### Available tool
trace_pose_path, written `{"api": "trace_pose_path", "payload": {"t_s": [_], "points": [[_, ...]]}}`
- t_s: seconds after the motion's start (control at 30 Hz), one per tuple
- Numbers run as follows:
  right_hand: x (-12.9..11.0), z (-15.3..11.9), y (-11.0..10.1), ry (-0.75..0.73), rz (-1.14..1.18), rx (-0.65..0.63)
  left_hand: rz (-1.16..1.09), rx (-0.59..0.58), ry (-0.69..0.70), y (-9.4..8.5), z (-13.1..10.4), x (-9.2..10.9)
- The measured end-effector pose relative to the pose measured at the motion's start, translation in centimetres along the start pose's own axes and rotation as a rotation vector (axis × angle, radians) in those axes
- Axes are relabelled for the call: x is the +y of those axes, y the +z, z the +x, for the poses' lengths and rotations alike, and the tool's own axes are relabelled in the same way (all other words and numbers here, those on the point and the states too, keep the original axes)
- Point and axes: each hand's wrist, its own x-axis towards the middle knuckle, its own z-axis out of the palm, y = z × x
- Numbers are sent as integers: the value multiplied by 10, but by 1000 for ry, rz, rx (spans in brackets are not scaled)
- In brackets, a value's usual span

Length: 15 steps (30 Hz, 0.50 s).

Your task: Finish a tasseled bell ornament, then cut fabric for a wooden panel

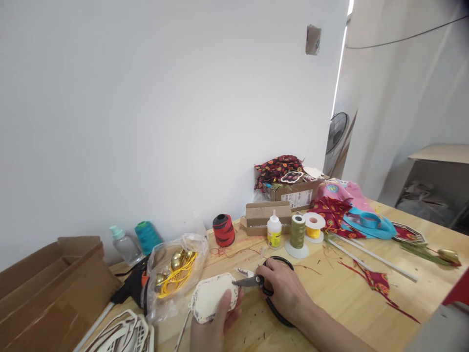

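My left hand [221,320] grips a pale, flat plaque [211,294] with a scalloped edge, its thumb lying across the face. Dark marks run round the plaque's rim. My right hand [284,288] is closed round black-handled scissors [279,318], held to the right of the plaque. The dark blades point left, and their tip meets the plaque's upper right edge. Beneath the blades lies a small pale scrap [246,273] with dark marks. The fingers of my left hand are partly hidden behind the plaque.
Behind my hands stand a red and black thread spool [223,231], a glue bottle [274,231] and a green spool [297,232]. Left are a bag of gold bells [177,261], a glue gun [134,288] and a cardboard box [54,293]. Fabric pieces [330,213] and white sticks [381,259] lie right.
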Motion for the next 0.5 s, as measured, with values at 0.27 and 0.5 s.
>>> {"api": "trace_pose_path", "payload": {"t_s": [0.27, 0.5], "points": [[-2, 2, 0, 27, -6, -10, -9, 12, 18, 4, -2, 2], [3, 4, 0, 106, -9, 14, 32, 7, 21, 3, -9, 4]]}}
